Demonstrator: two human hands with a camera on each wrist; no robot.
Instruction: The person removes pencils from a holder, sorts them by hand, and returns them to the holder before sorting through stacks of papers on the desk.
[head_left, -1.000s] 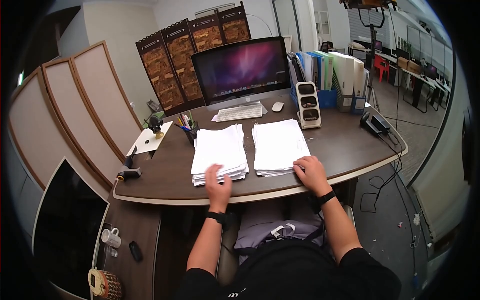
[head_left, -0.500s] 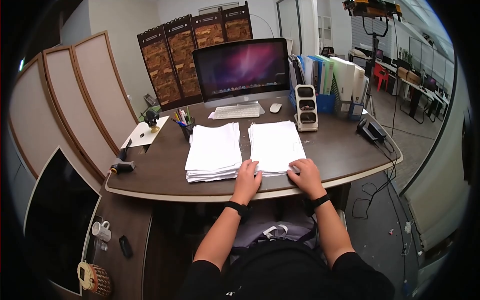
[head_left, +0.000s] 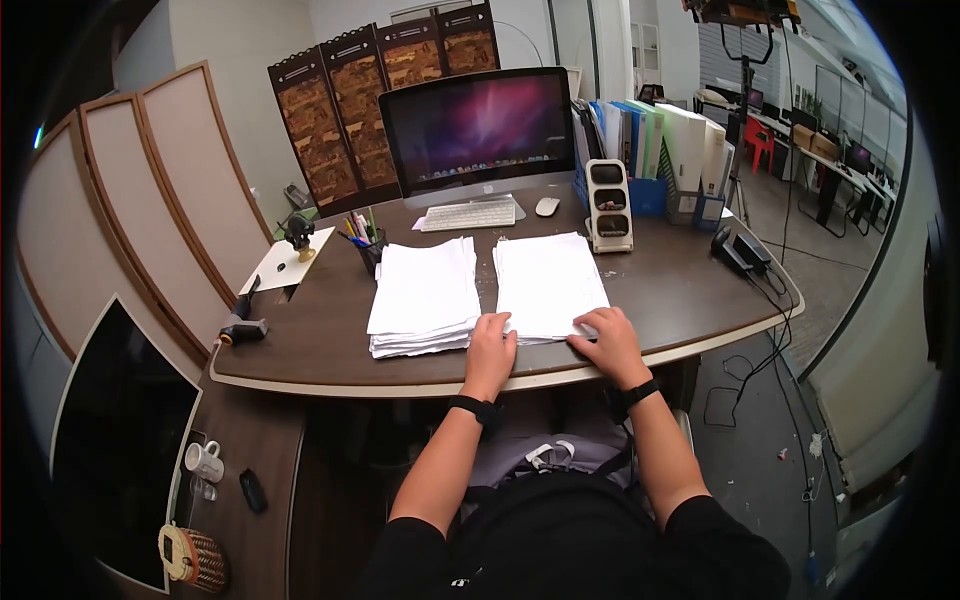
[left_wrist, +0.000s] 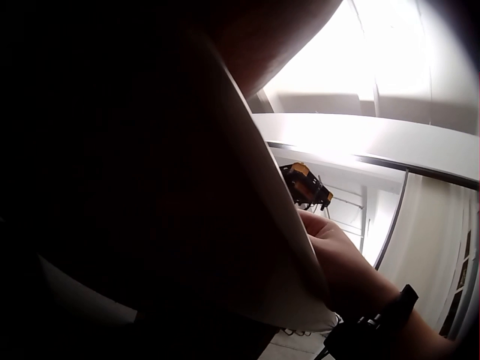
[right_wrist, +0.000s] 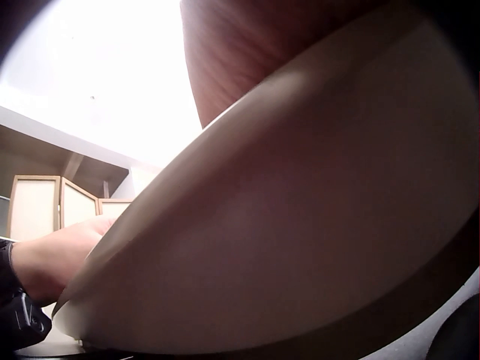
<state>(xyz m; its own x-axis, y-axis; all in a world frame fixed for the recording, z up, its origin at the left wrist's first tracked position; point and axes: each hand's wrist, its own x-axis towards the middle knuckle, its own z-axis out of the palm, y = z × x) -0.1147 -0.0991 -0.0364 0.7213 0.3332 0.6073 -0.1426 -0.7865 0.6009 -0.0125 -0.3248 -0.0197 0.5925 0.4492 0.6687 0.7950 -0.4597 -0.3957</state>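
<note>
Two stacks of white paper lie side by side on the brown desk (head_left: 680, 300). My left hand (head_left: 490, 352) rests at the near left corner of the right paper stack (head_left: 550, 285), its fingertips at the stack's edge, close beside the left paper stack (head_left: 425, 290). At the near right corner of that same right stack, my right hand (head_left: 612, 345) lies with relaxed fingers over the paper. Sheets in the left stack are slightly uneven along the front. Both wrist views are mostly filled by the desk's pale edge (right_wrist: 225, 247), which hides the fingers and paper.
Behind the stacks stand a monitor (head_left: 480, 135), keyboard (head_left: 468, 215) and mouse (head_left: 547, 207). A pen cup (head_left: 370, 252) is left of the paper; a white three-slot holder (head_left: 609, 205) and binders (head_left: 680, 150) stand to the right. Black adapters (head_left: 740, 252) with cables sit at the right edge.
My left hand has moved right, from the front of the left stack to the near left corner of the right stack. My right hand stays at its corner.
</note>
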